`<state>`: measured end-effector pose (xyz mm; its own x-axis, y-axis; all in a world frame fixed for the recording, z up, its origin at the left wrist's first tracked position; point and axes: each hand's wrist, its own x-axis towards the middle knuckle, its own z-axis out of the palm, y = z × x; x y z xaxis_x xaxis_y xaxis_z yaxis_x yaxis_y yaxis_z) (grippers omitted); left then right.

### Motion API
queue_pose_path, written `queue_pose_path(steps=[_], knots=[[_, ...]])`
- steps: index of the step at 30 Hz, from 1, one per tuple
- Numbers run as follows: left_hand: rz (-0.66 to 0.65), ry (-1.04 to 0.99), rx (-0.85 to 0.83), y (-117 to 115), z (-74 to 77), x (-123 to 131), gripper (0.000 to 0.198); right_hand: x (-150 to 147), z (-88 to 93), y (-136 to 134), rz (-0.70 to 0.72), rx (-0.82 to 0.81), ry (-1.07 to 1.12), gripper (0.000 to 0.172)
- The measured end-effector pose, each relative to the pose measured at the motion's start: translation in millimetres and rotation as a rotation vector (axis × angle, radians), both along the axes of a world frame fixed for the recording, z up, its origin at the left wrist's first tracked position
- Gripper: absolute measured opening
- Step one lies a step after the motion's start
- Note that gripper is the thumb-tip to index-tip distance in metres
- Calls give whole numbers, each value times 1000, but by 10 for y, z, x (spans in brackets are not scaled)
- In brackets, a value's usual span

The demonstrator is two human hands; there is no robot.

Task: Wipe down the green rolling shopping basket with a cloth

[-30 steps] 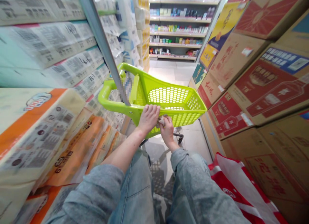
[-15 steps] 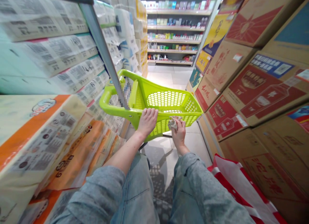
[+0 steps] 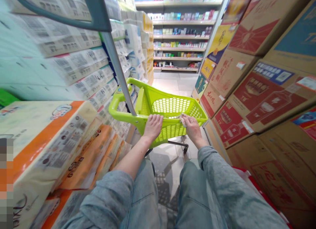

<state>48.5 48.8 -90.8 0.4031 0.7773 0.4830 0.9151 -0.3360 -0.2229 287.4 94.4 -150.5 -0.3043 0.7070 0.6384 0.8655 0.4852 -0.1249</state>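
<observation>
A lime-green shopping cart (image 3: 148, 141) stands in front of me, turned sideways, with perforated basket walls. My left hand (image 3: 153, 125) is closed over its near rim, close to where a grey metal pole (image 3: 122, 74) meets the cart. Farther right along the same rim, my right hand (image 3: 192, 125) pinches a crumpled, pale cleaning cloth (image 3: 183, 119) against the rim. Part of the cloth is hidden by the fingers. One wheel (image 3: 185, 148) shows beneath the basket.
Stacked packs of tissue paper (image 3: 49, 123) line the left side. Cardboard boxes (image 3: 269, 94) are piled along the right, with a red and white bag (image 3: 259, 186) below them. Shelves of small goods (image 3: 179, 36) cross the far end of the tiled aisle.
My right hand has moved up and right with the cloth, from the basket's outer side onto its rim. My left hand keeps its hold. The view has tilted slightly upward.
</observation>
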Motion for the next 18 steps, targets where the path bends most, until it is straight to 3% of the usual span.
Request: queue_pose_path(steps=[3,5,11,14,18], knots=[[9,-11,-14,-22,17,29,36,178,1,24,-76,-32,-40,35],[18,-25,-23,-39,33,55,35,86,40,17,-66,-46,-60,35],[26,-50,-59,-88,110,74,38,-785,233,-108,175,-50,-27,37],[-58,-5,-99,-136,178,-43,47,-962,299,-158,181,-59,31,35],[-225,63,-102,-281,283,-365,51,-840,300,-157,213,-67,6,32]])
